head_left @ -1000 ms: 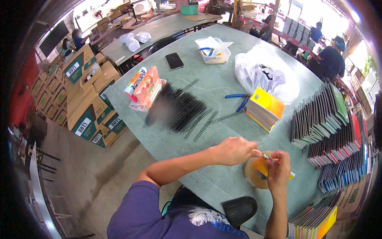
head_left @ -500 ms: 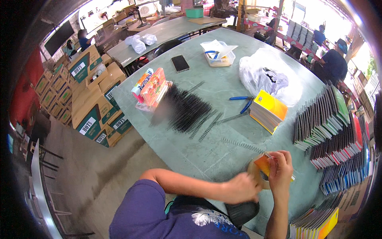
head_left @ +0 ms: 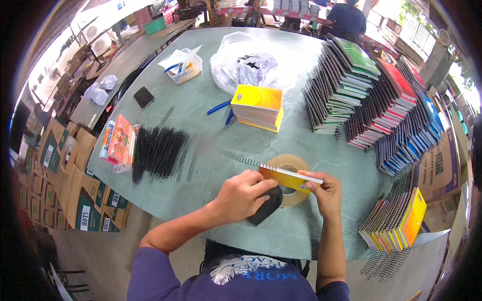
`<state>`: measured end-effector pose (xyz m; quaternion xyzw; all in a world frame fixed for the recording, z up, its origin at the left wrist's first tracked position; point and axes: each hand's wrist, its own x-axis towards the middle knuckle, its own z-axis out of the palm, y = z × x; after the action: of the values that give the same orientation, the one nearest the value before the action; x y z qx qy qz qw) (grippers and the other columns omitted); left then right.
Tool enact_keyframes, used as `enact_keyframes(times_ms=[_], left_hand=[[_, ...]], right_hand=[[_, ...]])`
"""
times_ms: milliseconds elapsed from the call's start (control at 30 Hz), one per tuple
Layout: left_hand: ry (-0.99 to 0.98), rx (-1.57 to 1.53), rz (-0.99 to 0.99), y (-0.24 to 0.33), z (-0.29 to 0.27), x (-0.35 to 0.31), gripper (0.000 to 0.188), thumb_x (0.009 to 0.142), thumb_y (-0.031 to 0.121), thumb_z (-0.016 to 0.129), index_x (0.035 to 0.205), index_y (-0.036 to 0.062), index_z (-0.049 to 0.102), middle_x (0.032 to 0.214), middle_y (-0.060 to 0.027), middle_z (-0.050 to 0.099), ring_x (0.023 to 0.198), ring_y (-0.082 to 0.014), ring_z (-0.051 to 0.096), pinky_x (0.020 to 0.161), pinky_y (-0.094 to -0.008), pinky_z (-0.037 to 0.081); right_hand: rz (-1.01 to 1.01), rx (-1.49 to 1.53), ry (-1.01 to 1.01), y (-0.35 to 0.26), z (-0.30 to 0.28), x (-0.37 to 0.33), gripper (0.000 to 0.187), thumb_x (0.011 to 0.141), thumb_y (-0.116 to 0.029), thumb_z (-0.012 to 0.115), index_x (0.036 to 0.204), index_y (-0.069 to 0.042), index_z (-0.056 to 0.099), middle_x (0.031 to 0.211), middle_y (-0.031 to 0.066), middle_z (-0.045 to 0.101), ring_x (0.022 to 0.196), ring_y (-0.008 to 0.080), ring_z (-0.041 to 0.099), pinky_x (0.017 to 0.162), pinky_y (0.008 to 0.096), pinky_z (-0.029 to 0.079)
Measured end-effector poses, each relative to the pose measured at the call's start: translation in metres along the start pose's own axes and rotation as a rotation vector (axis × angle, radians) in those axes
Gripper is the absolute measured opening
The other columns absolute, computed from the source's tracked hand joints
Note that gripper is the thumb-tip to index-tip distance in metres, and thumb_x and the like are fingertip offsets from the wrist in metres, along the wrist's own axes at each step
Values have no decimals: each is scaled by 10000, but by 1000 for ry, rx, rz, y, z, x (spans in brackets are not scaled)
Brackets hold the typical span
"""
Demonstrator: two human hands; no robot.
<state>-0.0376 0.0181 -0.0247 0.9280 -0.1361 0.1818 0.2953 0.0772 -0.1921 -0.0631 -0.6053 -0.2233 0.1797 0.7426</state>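
Head view shows both bare hands at the near side of a grey-green table (head_left: 296, 233). The right hand (head_left: 327, 194) pinches the right end of a yellow-orange notebook (head_left: 288, 179), thumb on the cover and fingers behind. The notebook is on its edge, sloping down toward the right, in front of a roll of tape (head_left: 288, 159) that lies flat on the table. A thin spiral coil (head_left: 238, 156) stretches away leftward from the notebook's upper left corner. The left hand (head_left: 244, 195) has its fingers curled at the notebook's lower left, over a dark rounded object (head_left: 266, 206); I cannot tell whether they grip either one. Farther back, a stack of yellow notebooks (head_left: 257, 103) stands beside a blue-handled tool (head_left: 219, 107), with a white plastic bag (head_left: 228, 70) behind. Well to the left lies a heap of black coils (head_left: 158, 153) next to bright boxes (head_left: 122, 138). On the right, spiral-bound notebooks with green covers (head_left: 357, 57), red covers (head_left: 399, 80) and yellow covers (head_left: 415, 215) stand in rows.
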Motion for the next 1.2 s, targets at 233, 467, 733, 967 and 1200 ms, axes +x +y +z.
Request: enact_keyframes(times_ms=[233,467,733,967,1200], left_hand=[[232,82,16,2,-8,14,380,672,-30,713,1029,77,638,835,-97,575,727,-238,559,653,-322,459],[220,53,60,6,-2,26,353,685,10,712,1016,120,659,834,-79,553,751,-214,569,634,-315,486],[247,-46,42,18,-1,39,296,687,-4,705,963,93,663,831,-81,535,722,-230,551,608,-327,468],[88,-112,80,25,16,44,311,688,16,701,984,98,651,865,-112,565,718,-247,563,621,-338,476],[-30,-95,122,29,20,46,286,704,24,694,979,82,640,843,-103,561,755,-259,573,664,-351,478]], right_hand=[[14,19,-3,4,4,-10,216,806,41,628,1020,30,648,1043,122,664,939,144,614,866,266,475],[16,17,25,7,4,-11,210,825,39,604,1032,35,643,1034,109,666,937,144,610,863,267,469],[49,56,43,6,4,-12,208,821,22,622,1028,21,639,1014,73,661,939,125,595,845,251,466],[6,-156,-66,13,-5,-15,267,823,21,617,1087,-18,632,1025,48,664,929,99,577,837,243,449],[40,-163,-63,22,-5,-15,323,824,50,558,1135,-19,610,1061,85,664,944,86,572,834,242,444]])
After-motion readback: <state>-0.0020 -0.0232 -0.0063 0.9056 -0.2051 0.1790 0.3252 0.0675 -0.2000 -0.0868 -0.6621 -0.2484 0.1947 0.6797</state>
